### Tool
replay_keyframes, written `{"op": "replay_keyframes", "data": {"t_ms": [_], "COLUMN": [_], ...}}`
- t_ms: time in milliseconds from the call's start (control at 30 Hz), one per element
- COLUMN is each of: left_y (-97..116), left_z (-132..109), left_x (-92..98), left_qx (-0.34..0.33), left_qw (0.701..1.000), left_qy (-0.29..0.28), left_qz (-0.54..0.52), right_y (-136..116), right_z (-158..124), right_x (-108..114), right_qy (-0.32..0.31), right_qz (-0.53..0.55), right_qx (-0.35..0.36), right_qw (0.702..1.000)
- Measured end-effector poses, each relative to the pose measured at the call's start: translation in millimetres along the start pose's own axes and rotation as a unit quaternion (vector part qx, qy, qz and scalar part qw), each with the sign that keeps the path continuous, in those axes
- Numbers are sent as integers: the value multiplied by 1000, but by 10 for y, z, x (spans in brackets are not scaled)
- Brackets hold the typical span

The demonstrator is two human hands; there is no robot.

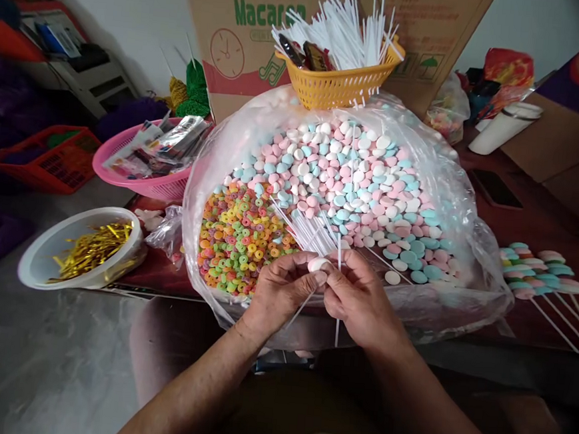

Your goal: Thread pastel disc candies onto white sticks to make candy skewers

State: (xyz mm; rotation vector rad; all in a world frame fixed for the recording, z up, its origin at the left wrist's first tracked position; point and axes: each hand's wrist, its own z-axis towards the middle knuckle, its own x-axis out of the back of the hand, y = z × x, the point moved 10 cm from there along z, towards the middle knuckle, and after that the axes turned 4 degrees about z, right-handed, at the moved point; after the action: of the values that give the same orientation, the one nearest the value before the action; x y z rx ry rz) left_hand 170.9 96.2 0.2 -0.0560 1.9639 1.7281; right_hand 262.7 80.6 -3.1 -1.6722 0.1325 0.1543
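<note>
My left hand (281, 286) and my right hand (358, 293) meet over the near edge of a clear plastic bag (443, 306). Between their fingertips is a pale pink and white candy (318, 265), pinched from both sides. A thin white stick (340, 254) stands by my right fingers, and another slants below the left hand. Just beyond the hands lies a bundle of white sticks (311, 233). Pink, white and blue candies (333, 167) fill the bag's far part, with colourful ring-shaped pieces (242, 237) at its left.
Behind the bag, a yellow basket (340, 87) of white sticks stands before a cardboard box (231, 65). At left are a pink basket (156, 186) of packets and a white bowl (41, 251) of gold ties. Finished-looking candy skewers (540, 270) lie right, near a phone (496, 188).
</note>
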Motion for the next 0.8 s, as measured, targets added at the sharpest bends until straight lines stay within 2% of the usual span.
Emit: {"op": "replay_keyframes", "data": {"t_ms": [67,167,233,300,333,367,433,467,533,633,800], "left_y": [-23,-38,-49,-21,4,29,66,80,118,173,214], "left_z": [27,34,35,45,47,45,32,23,-1,-25,-18], "left_x": [22,65,124,247,315,369,423,423,411,385,358], "left_qx": [7,22,32,22,11,-1,-20,-28,-51,-81,-79], "left_qw": [1000,999,998,997,996,993,986,982,972,957,941], "left_qy": [-11,-26,-20,24,53,79,112,119,128,130,135], "left_qz": [2,27,48,66,76,88,123,144,189,248,301], "right_y": [109,111,8,-169,-279,-383,-498,-493,-399,-341,-514], "right_z": [25,32,-8,-87,-139,-199,-316,-354,-375,-374,-417], "right_x": [-106,-140,-111,-47,-15,2,-16,-41,-86,-133,-158], "right_qy": [-49,-75,-85,-80,-67,-49,-14,-3,2,9,31], "right_qz": [85,109,44,-111,-210,-309,-468,-522,-595,-635,-635], "right_qx": [-55,-79,-60,-2,43,91,167,186,187,198,244], "right_qw": [994,988,994,991,974,945,868,832,782,747,732]}}
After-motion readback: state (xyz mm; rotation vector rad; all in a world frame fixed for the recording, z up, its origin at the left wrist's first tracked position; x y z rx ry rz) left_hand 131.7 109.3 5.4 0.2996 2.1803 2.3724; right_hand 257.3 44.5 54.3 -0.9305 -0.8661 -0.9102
